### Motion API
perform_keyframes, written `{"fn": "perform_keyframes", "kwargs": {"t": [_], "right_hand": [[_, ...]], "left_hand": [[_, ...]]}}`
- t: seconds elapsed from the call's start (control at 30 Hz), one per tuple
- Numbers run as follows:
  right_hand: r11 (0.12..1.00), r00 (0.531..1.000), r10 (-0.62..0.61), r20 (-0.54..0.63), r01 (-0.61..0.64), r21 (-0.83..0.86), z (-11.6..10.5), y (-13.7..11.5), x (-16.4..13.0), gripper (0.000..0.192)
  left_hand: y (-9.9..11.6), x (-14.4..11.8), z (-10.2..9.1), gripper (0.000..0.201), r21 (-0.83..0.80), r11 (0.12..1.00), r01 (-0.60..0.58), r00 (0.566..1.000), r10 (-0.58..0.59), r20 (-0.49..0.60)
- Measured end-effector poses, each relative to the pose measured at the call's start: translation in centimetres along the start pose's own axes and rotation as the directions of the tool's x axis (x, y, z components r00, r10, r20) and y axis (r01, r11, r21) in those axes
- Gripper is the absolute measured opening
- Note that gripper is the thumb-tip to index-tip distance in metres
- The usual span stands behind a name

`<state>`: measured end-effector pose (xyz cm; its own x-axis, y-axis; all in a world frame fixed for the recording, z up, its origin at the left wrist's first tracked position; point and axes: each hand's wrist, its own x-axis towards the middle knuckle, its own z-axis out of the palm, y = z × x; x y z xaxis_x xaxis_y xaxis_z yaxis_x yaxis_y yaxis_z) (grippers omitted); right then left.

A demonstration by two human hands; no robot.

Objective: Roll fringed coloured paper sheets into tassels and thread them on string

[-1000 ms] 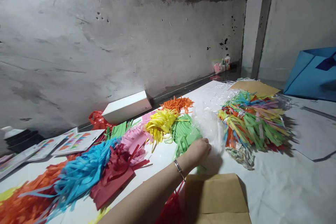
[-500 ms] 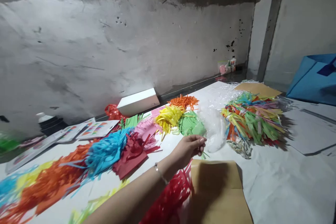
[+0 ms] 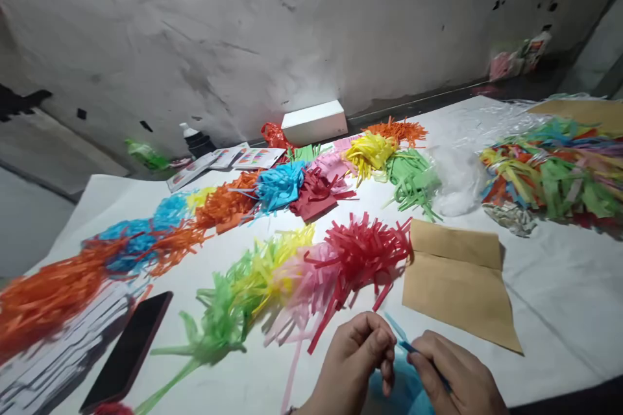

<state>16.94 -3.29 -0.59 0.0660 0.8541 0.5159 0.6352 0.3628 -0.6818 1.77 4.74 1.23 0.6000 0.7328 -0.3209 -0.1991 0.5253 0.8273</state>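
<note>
Both hands low at the near edge of the tabletop (image 3: 549, 311). Left hand (image 3: 357, 360) curled, fingertips pinched together; whether they clamp anything cannot be told. Right hand (image 3: 460, 376) has its grip closed on a thin blue paper strip (image 3: 400, 337), which pokes up between the two hands; more blue paper (image 3: 402, 392) sits beneath them. Just beyond lies red fringed paper (image 3: 363, 253) beside pink fringe (image 3: 304, 285). A brown paper sheet (image 3: 457, 282) lies to the right, a black phone (image 3: 127, 350) to the left.
</note>
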Motion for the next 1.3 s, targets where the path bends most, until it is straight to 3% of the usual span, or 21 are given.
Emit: {"fn": "perform_keyframes", "kwargs": {"t": [0.17,0.27,0.33,0.4,0.5,0.63,0.77,0.83,0.9,0.93,1.0,1.13,1.23,1.3], "right_hand": [[0.997,0.985,0.032,0.168,-0.043,0.062,1.6,-2.0,0.0,0.032],[0.996,0.968,0.050,0.246,-0.066,0.056,1.7,-2.8,0.0,0.034],[0.998,0.947,0.051,0.317,-0.060,0.017,1.5,-3.1,0.2,0.032],[0.997,0.913,0.069,0.402,-0.056,-0.045,1.1,-3.5,0.5,0.030],[0.990,0.858,0.135,0.496,-0.097,-0.103,0.5,-4.1,1.0,0.029],[0.981,0.816,0.160,0.556,-0.195,0.003,-0.1,-4.5,1.6,0.030],[0.960,0.822,0.143,0.552,-0.252,0.126,-0.3,-4.3,1.4,0.025],[0.971,0.845,0.105,0.525,-0.202,0.131,-0.3,-4.0,1.0,0.025],[0.976,0.859,0.070,0.507,-0.165,0.143,-0.3,-3.7,0.5,0.026],[0.976,0.862,0.064,0.503,-0.160,0.150,-0.3,-3.5,0.4,0.026],[0.982,0.880,0.058,0.472,-0.134,0.130,-0.3,-3.4,0.3,0.023],[0.994,0.924,-0.108,0.367,0.102,0.037,0.0,-3.2,0.6,0.019],[0.962,0.908,-0.236,0.347,0.268,-0.046,0.7,-3.0,0.7,0.025],[0.936,0.902,-0.270,0.338,0.328,-0.125,1.2,-2.3,0.5,0.026]], "left_hand": [[-0.8,-2.6,-1.4,0.051,0.111,0.989,-0.096,0.988,0.108,-0.108],[-0.9,-3.7,-2.4,0.045,0.297,0.936,-0.189,0.968,0.229,-0.106],[-1.0,-4.3,-3.1,0.039,0.468,0.836,-0.288,0.932,0.357,-0.063],[-0.9,-4.7,-3.6,0.033,0.618,0.681,-0.393,0.878,0.478,0.031],[-0.6,-5.1,-3.8,0.025,0.730,0.470,-0.497,0.807,0.559,0.189],[0.0,-5.5,-3.7,0.022,0.747,0.382,-0.543,0.785,0.546,0.292],[0.2,-5.7,-3.6,0.023,0.741,0.450,-0.499,0.828,0.499,0.255],[0.1,-5.8,-3.4,0.024,0.691,0.594,-0.411,0.892,0.418,0.172],[0.1,-5.6,-3.1,0.026,0.548,0.798,-0.250,0.960,0.278,0.034],[0.0,-5.5,-3.0,0.030,0.455,0.875,-0.163,0.980,0.197,-0.028],[-0.2,-5.3,-2.8,0.037,0.321,0.945,-0.061,0.991,0.097,-0.097],[-1.0,-5.1,-3.0,0.042,0.356,0.931,-0.083,0.985,0.132,-0.113],[-1.1,-5.2,-3.6,0.041,0.458,0.880,-0.130,0.979,0.186,-0.081],[-0.4,-5.4,-4.1,0.038,0.570,0.798,-0.194,0.955,0.286,-0.075]]}}
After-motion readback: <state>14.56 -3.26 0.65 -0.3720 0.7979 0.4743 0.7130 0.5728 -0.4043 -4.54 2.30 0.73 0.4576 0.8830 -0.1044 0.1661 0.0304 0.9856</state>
